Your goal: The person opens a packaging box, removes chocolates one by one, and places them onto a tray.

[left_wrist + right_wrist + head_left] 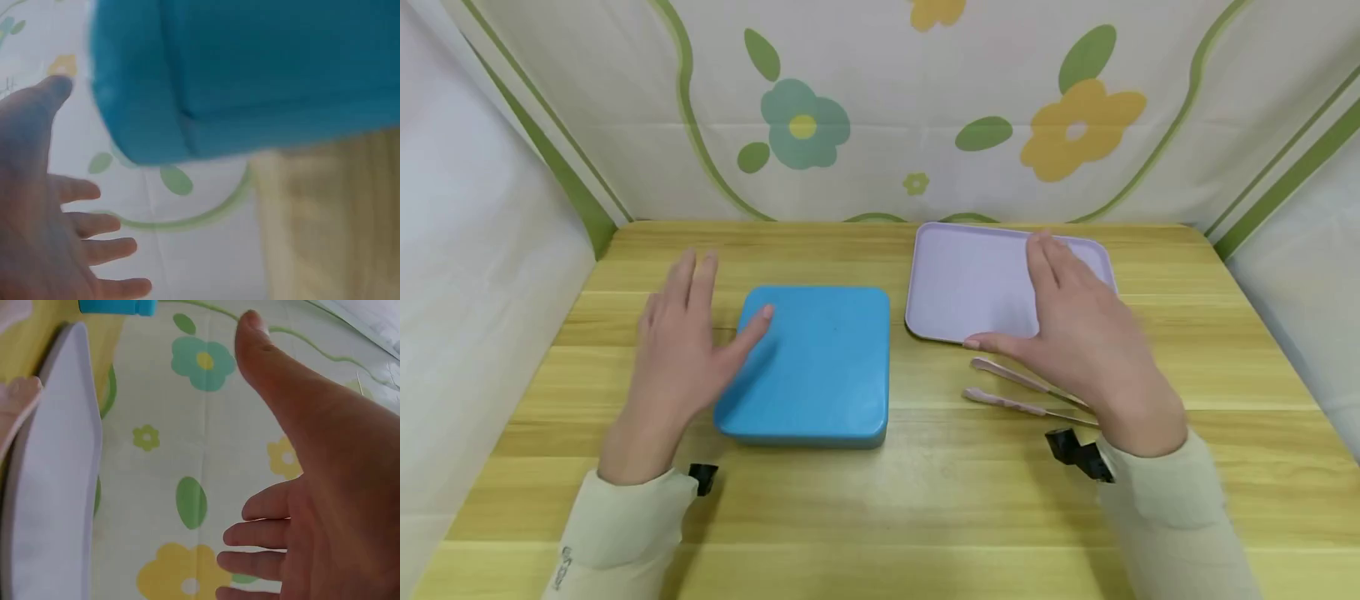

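Note:
A blue square box [820, 367] with a rounded, smooth top sits left of centre on the table. My left hand [673, 350] is held over its left side, fingers spread and thumb overlapping the top in the head view; it holds nothing. In the left wrist view the box's side [250, 62] fills the upper part, apart from the hand [56, 212]. My right hand [1086, 333] hovers over a lavender tray [977, 283], fingers extended and holding nothing. Below that hand lie two slim utensils [1003, 402] with pink handles and metal shafts, their far ends hidden by the hand and wrist.
The wooden table [880, 517] ends at the back against a white cloth [880, 100] printed with flowers and leaves. More pale cloth [490, 208] hangs at both sides. Black camera mounts [1078, 454] sit at both cuffs.

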### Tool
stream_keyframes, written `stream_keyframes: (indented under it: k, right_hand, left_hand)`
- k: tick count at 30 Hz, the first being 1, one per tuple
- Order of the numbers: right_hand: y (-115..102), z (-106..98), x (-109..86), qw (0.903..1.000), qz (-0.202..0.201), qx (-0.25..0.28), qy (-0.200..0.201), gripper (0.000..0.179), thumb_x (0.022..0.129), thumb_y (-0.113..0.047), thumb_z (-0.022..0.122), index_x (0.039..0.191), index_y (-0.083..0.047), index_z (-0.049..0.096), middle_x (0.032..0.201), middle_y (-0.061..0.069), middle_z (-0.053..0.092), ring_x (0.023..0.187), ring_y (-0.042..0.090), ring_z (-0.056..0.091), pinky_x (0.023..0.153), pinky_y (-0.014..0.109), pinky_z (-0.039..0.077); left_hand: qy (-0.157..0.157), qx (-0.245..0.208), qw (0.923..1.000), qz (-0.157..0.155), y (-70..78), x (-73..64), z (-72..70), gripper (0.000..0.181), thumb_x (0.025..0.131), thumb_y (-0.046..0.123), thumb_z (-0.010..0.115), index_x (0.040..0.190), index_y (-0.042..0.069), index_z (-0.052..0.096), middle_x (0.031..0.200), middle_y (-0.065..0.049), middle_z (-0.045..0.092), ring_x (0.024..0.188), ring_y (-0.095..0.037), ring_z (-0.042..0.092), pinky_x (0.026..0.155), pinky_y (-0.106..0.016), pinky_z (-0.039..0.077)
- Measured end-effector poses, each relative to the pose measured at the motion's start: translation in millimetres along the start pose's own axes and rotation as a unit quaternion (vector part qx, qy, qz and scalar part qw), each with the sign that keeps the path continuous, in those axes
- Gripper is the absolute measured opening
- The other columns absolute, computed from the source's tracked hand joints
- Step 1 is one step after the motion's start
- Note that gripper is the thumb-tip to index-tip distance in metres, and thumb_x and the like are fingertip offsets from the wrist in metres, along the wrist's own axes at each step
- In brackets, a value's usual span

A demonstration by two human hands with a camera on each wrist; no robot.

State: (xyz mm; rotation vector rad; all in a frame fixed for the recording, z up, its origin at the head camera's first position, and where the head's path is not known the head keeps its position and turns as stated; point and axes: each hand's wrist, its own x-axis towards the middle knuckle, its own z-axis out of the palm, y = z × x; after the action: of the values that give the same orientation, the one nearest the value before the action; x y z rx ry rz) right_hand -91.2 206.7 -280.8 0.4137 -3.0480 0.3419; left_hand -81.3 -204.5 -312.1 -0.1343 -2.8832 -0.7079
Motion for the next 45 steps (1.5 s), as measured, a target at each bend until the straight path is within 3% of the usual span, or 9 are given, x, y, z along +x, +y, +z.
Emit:
stream_keyframes:
  k: [4, 11, 17, 23, 26, 29, 31, 38, 45]
  right_hand:
    - [-7.6, 11.4, -1.6, 0.9988, -0.014, 0.045, -0.007, 0.133, 0.083, -0.082, 0.074, 0.172, -0.002, 0.015, 0.178, 0.023, 0.023, 0.163, 0.042, 0.028, 0.130, 0.062, 0.033]
    - [-33.2, 39.3, -12.5, 0.9870, -0.049, 0.132, -0.078, 0.134, 0.079, -0.092, 0.066, 0.174, -0.017, 0.008, 0.182, 0.003, 0.011, 0.168, 0.031, 0.019, 0.134, 0.058, 0.028]
    - [-57.6, 66.6, -19.0, 0.9665, -0.095, 0.219, -0.093, 0.132, 0.078, -0.079, 0.081, 0.174, -0.028, 0.006, 0.182, -0.007, 0.006, 0.168, 0.024, 0.019, 0.133, 0.054, 0.032]
    - [-71.2, 88.7, -21.3, 0.9401, -0.115, 0.292, -0.133, 0.141, 0.077, -0.071, 0.087, 0.174, -0.027, -0.005, 0.183, -0.001, -0.001, 0.169, 0.022, 0.010, 0.135, 0.053, 0.027]
    - [-75.7, 95.0, -22.1, 0.9302, -0.126, 0.313, -0.145, 0.144, 0.076, -0.067, 0.090, 0.173, -0.027, -0.008, 0.183, -0.003, -0.005, 0.169, 0.018, 0.008, 0.134, 0.051, 0.029]
    - [-78.4, 98.5, -23.4, 0.9330, -0.131, 0.301, -0.148, 0.144, 0.078, -0.067, 0.089, 0.173, -0.026, -0.011, 0.182, -0.006, -0.010, 0.169, 0.017, 0.007, 0.133, 0.050, 0.032]
    - [-79.3, 99.9, -25.1, 0.9382, -0.126, 0.286, -0.149, 0.141, 0.081, -0.068, 0.086, 0.172, -0.025, -0.012, 0.182, -0.008, -0.012, 0.168, 0.017, 0.008, 0.132, 0.050, 0.034]
    - [-81.3, 104.3, -26.9, 0.9391, -0.112, 0.292, -0.142, 0.133, 0.086, -0.064, 0.084, 0.173, -0.024, -0.008, 0.182, -0.006, -0.008, 0.168, 0.018, 0.009, 0.133, 0.051, 0.032]
    - [-77.0, 112.6, -25.9, 0.9328, -0.121, 0.315, -0.126, 0.133, 0.086, -0.057, 0.088, 0.174, -0.025, -0.006, 0.182, -0.006, -0.004, 0.168, 0.019, 0.010, 0.134, 0.052, 0.030]
  left_hand:
    - [0.023, -0.039, 0.9990, 0.006, -7.5, -5.9, 2.8, 0.092, 0.105, 0.053, 0.064, 0.172, 0.005, 0.023, 0.179, -0.022, 0.020, 0.162, -0.052, 0.024, 0.125, -0.081, 0.023]
    - [-0.075, -0.151, 0.9856, 0.017, -19.9, -26.3, 10.8, 0.110, 0.100, 0.042, 0.076, 0.175, 0.018, -0.002, 0.183, -0.015, 0.005, 0.167, -0.047, 0.010, 0.126, -0.080, 0.019]
    - [-0.090, -0.209, 0.9736, 0.012, -24.5, -39.3, 21.5, 0.110, 0.099, 0.031, 0.080, 0.175, 0.021, 0.000, 0.182, -0.016, 0.005, 0.164, -0.051, 0.018, 0.123, -0.079, 0.028]
    - [-0.122, -0.287, 0.9500, 0.003, -31.4, -48.6, 22.9, 0.107, 0.098, 0.018, 0.081, 0.174, 0.032, 0.007, 0.183, -0.008, 0.010, 0.167, -0.043, 0.015, 0.124, -0.077, 0.028]
    - [-0.129, -0.316, 0.9398, 0.013, -36.3, -51.6, 24.3, 0.109, 0.095, 0.011, 0.083, 0.174, 0.033, 0.011, 0.183, -0.003, 0.011, 0.169, -0.034, 0.010, 0.135, -0.054, 0.028]
    - [-0.131, -0.342, 0.9300, 0.025, -40.2, -52.0, 27.5, 0.115, 0.091, 0.005, 0.085, 0.174, 0.030, 0.009, 0.183, 0.002, 0.007, 0.170, -0.029, 0.006, 0.130, -0.015, 0.027]
    - [-0.134, -0.357, 0.9240, 0.028, -42.2, -51.4, 29.4, 0.118, 0.090, 0.003, 0.085, 0.175, 0.028, 0.007, 0.184, 0.003, 0.004, 0.170, -0.029, 0.004, 0.118, 0.001, 0.025]
    - [-0.197, -0.369, 0.9085, -0.007, -48.4, -52.1, 33.3, 0.132, 0.084, 0.007, 0.091, 0.171, 0.044, -0.001, 0.183, 0.000, -0.001, 0.166, -0.041, 0.009, 0.106, -0.002, 0.035]
    - [-0.212, -0.366, 0.9059, -0.001, -57.2, -52.4, 39.4, 0.145, 0.077, 0.004, 0.095, 0.170, 0.048, -0.006, 0.183, -0.001, -0.005, 0.162, -0.044, 0.012, 0.108, -0.017, 0.042]
